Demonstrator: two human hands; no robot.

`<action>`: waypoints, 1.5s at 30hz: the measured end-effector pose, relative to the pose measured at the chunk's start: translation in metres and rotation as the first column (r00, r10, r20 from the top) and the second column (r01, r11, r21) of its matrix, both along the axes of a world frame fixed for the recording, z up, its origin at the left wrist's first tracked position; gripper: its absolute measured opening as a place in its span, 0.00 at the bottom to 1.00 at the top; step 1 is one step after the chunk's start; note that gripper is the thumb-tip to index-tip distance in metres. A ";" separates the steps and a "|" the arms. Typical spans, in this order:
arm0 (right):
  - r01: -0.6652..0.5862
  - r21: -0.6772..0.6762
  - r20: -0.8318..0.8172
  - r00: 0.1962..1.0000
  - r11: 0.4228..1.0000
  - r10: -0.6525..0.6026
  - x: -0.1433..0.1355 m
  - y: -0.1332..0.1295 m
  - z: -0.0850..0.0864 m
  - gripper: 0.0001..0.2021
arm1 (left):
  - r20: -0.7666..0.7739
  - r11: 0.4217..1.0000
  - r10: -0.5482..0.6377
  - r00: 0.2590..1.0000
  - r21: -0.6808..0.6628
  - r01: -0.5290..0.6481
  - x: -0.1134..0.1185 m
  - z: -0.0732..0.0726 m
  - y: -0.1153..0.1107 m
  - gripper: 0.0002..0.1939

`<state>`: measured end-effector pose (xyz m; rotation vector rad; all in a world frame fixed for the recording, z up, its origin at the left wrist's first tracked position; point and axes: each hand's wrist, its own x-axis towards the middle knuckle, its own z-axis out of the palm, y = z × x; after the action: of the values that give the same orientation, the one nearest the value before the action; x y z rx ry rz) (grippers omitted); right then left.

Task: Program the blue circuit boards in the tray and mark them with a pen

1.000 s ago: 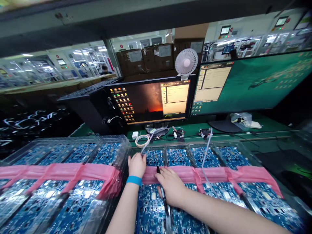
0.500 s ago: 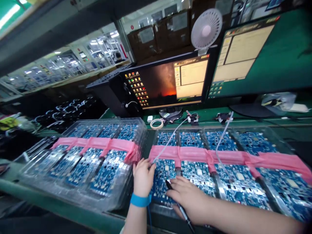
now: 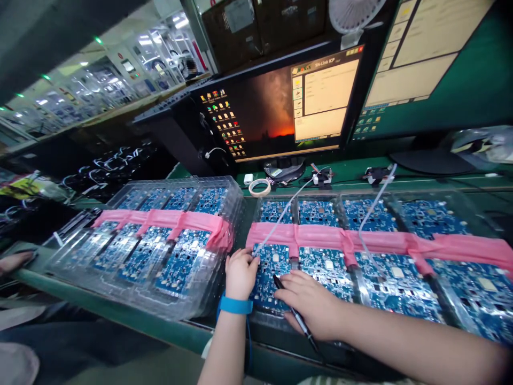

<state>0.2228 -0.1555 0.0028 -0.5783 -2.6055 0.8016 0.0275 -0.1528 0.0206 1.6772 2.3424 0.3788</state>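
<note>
My left hand [image 3: 240,272], with a blue wrist strap [image 3: 236,305], is closed at the left edge of the right-hand tray, its fingertips pinching the end of a thin white cable [image 3: 284,214]. My right hand [image 3: 310,302] holds a black pen [image 3: 298,319] between its fingers, slanting down toward the bench's front edge. The hand lies over the lower-left boards. Under both hands is a clear plastic tray of blue circuit boards [image 3: 270,280], crossed by a pink strip [image 3: 320,237]. A second white cable [image 3: 366,219] rests with its end on another board.
On the left stands another clear tray [image 3: 200,299] of blue boards with a pink strip. Behind are a tape roll [image 3: 259,187], small cable devices [image 3: 321,175], two monitors [image 3: 272,117] and a fan [image 3: 352,13]. Another person's hand [image 3: 16,262] shows at the far left edge.
The view has tilted down and shifted a little, so trays and monitors sit higher. Another person's hand now shows more at the left edge. My hands keep their places and holds.
</note>
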 end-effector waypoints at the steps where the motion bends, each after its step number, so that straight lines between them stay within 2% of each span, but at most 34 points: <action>1: -0.001 0.003 -0.003 1.000 1.000 0.001 0.000 0.000 0.000 0.18 | -0.002 1.000 -0.001 1.000 0.000 0.001 0.000 0.000 0.000 0.12; 8: -0.016 0.007 -0.014 1.000 1.000 0.016 0.000 0.001 -0.001 0.18 | 0.006 0.999 -0.052 0.999 -0.005 0.052 0.002 -0.002 0.001 0.12; 22: -0.014 0.019 -0.035 0.999 1.000 0.015 0.001 0.002 -0.002 0.18 | -0.025 0.998 -0.058 0.998 -0.016 0.058 0.001 -0.001 0.001 0.14; 32: -0.007 0.025 -0.043 0.999 1.000 0.008 0.002 0.003 -0.001 0.18 | -0.095 0.997 -0.074 0.993 -0.028 0.072 0.002 0.001 0.001 0.14; 45: -0.017 0.019 -0.046 0.999 1.000 0.018 0.001 0.004 -0.003 0.17 | -0.257 0.993 -0.108 0.960 -0.083 0.089 0.019 0.002 0.004 0.07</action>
<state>0.2237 -0.1517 -0.0004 -0.5265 -2.5768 0.7859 0.0467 -0.1489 0.0222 1.9018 2.4040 0.0569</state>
